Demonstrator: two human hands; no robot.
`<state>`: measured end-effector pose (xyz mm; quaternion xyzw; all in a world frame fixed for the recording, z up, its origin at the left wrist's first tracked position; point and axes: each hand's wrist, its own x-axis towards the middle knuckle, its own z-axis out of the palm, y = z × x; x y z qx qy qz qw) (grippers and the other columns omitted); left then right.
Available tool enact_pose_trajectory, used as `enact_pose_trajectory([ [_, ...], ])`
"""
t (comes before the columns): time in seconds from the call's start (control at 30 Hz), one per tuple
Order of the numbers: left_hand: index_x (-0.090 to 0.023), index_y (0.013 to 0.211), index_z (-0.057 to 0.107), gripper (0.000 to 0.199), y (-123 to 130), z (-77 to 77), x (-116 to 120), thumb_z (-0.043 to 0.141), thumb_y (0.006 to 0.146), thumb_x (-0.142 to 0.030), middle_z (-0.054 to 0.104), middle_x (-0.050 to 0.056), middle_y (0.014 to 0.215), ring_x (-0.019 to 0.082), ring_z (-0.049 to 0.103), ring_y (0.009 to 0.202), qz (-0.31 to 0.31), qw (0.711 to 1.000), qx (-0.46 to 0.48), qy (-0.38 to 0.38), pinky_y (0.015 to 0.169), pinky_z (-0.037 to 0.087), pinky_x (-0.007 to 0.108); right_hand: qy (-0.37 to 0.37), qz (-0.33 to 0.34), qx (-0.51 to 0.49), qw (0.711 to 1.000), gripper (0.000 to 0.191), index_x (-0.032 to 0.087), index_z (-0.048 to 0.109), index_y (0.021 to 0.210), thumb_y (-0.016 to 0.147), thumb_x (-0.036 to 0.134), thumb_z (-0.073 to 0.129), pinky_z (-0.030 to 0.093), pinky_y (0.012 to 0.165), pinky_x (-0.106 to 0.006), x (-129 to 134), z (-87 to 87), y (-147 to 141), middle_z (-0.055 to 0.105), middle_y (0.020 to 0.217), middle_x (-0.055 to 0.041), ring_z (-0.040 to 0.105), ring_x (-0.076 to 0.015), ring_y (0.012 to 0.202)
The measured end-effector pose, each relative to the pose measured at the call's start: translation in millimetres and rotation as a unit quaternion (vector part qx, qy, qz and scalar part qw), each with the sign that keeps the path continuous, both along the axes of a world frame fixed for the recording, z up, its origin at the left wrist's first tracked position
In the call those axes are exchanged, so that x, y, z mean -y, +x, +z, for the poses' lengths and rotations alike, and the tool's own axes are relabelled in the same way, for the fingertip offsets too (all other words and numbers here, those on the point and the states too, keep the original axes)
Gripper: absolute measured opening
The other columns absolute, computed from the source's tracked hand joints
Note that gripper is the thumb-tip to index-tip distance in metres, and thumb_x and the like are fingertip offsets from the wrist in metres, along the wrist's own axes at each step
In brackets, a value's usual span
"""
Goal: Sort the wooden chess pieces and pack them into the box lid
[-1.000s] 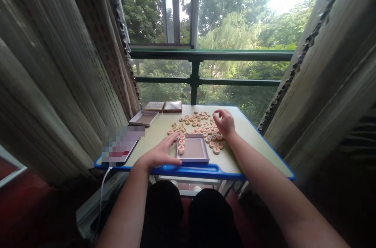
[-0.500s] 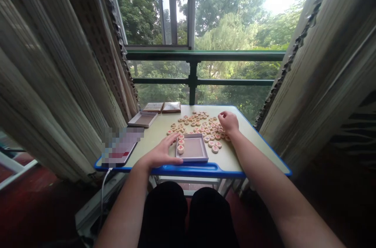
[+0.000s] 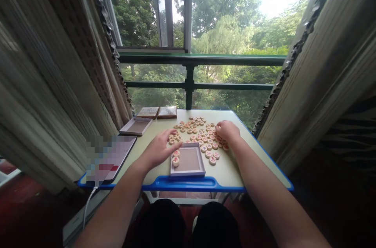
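Observation:
A shallow open box (image 3: 202,165) lies near the table's front edge, with round wooden pieces (image 3: 176,161) along its left side. My left hand (image 3: 160,147) is over the box's upper left corner, fingers apart and holding nothing, partly covering the pieces there. Many more round pieces with red or dark characters (image 3: 212,160) are spread behind and to the right of the box. My right hand (image 3: 229,131) is at the right side of this spread, its fingers curled down among the pieces; whatever they grip is hidden.
On the left of the table (image 3: 152,169) lies a tablet (image 3: 122,160) with a white cable. Behind it are another shallow box (image 3: 136,126) and two flat packets (image 3: 167,112). Curtains hang on both sides, and a green railing stands beyond.
My left hand has moved from the box's left side to its upper left corner. My right hand has lowered onto the pieces. The view has tilted slightly.

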<state>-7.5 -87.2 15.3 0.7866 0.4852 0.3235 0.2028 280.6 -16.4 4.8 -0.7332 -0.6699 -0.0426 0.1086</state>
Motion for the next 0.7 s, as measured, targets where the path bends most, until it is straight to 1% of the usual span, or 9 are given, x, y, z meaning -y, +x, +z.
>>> enact_pose_trajectory([
  [0.07, -0.018, 0.116, 0.054, 0.044, 10, 15.0, -24, 0.046, 0.081, -0.043, 0.06, 0.008, 0.112, 0.02, 0.057, 0.092, -0.037, 0.999, -0.001, 0.018, 0.079, 0.048, 0.033, 0.027, 0.064, 0.022, 0.997, 0.033, 0.023, 0.07, 0.092, 0.083, 0.036, 0.041, 0.039, 0.075, -0.03, 1, -1.9, -3, 0.065, 0.102, -0.0079, 0.052, -0.0222, 0.095],
  [0.13, -0.016, 0.108, 0.06, 0.034, 20, 20.7, -56, 0.043, 0.083, -0.031, 0.062, 0.008, 0.107, 0.02, 0.057, 0.092, -0.013, 0.999, -0.007, 0.052, 0.082, 0.047, 0.033, 0.048, 0.123, 0.032, 0.991, 0.032, 0.023, 0.069, 0.094, 0.084, 0.036, 0.041, 0.038, 0.078, -0.03, 2, -4.6, -8, 0.065, 0.1, -0.0063, 0.051, -0.0216, 0.095],
  [0.17, -0.014, 0.103, 0.063, 0.032, 24, 19.3, -73, 0.041, 0.082, -0.022, 0.063, 0.008, 0.104, 0.02, 0.057, 0.095, 0.009, 0.997, -0.016, 0.07, 0.087, 0.045, 0.034, 0.053, 0.144, 0.029, 0.988, 0.032, 0.024, 0.069, 0.095, 0.085, 0.036, 0.041, 0.038, 0.079, -0.029, 2, -6.0, -11, 0.065, 0.1, -0.0056, 0.051, -0.0209, 0.094],
  [0.23, -0.014, 0.1, 0.065, 0.035, 30, 8.7, -101, 0.037, 0.078, -0.011, 0.064, 0.008, 0.104, 0.019, 0.056, 0.099, 0.03, 0.995, -0.042, 0.079, 0.091, 0.043, 0.034, 0.056, 0.177, 0.021, 0.982, 0.03, 0.023, 0.068, 0.097, 0.085, 0.033, 0.042, 0.038, 0.08, -0.028, 2, -8.3, -15, 0.065, 0.101, -0.0045, 0.052, -0.0193, 0.093],
  [0.3, -0.015, 0.101, 0.066, 0.039, 31, -8.0, -118, 0.037, 0.076, -0.009, 0.065, 0.008, 0.106, 0.02, 0.056, 0.102, 0.038, 0.995, -0.063, 0.074, 0.093, 0.042, 0.033, 0.052, 0.194, 0.016, 0.98, 0.028, 0.024, 0.067, 0.099, 0.085, 0.03, 0.043, 0.038, 0.079, -0.027, 2, -10.2, -19, 0.065, 0.101, -0.0039, 0.053, -0.018, 0.092],
  [0.4, -0.016, 0.105, 0.065, 0.035, 29, -32.0, -127, 0.04, 0.081, -0.021, 0.062, 0.007, 0.116, 0.02, 0.054, 0.109, 0.002, 0.994, -0.09, 0.055, 0.097, 0.039, 0.031, 0.043, 0.195, 0.017, 0.98, 0.026, 0.024, 0.068, 0.093, 0.085, 0.031, 0.043, 0.038, 0.077, -0.027, 3, -12.6, -24, 0.065, 0.1, -0.004, 0.054, -0.0174, 0.09],
  [0.47, -0.019, 0.114, 0.06, 0.039, 28, -40.5, -126, 0.041, 0.083, -0.033, 0.057, 0.006, 0.123, 0.02, 0.052, 0.113, -0.025, 0.994, -0.104, 0.022, 0.097, 0.038, 0.03, 0.042, 0.193, 0.014, 0.98, 0.027, 0.023, 0.068, 0.086, 0.085, 0.033, 0.043, 0.038, 0.077, -0.026, 3, -13.7, -26, 0.065, 0.099, -0.0041, 0.054, -0.0171, 0.089],
  [0.57, -0.021, 0.112, 0.061, 0.041, 27, -40.6, -127, 0.039, 0.083, -0.041, 0.056, 0.006, 0.125, 0.022, 0.052, 0.112, -0.036, 0.989, -0.14, -0.003, 0.095, 0.039, 0.032, 0.04, 0.19, 0.005, 0.981, 0.026, 0.024, 0.068, 0.085, 0.085, 0.032, 0.043, 0.038, 0.076, -0.025, 4, -13.6, -30, 0.065, 0.097, -0.0037, 0.054, -0.0166, 0.089],
  [0.7, -0.018, 0.115, 0.059, 0.042, 25, -33.7, -129, 0.037, 0.084, -0.036, 0.058, 0.007, 0.123, 0.021, 0.051, 0.113, 0.01, 0.986, -0.166, 0.032, 0.096, 0.037, 0.03, 0.036, 0.169, -0.002, 0.985, 0.026, 0.025, 0.068, 0.088, 0.085, 0.032, 0.043, 0.037, 0.078, -0.028, 7, -12.1, -33, 0.064, 0.101, -0.0032, 0.054, -0.0171, 0.093],
])
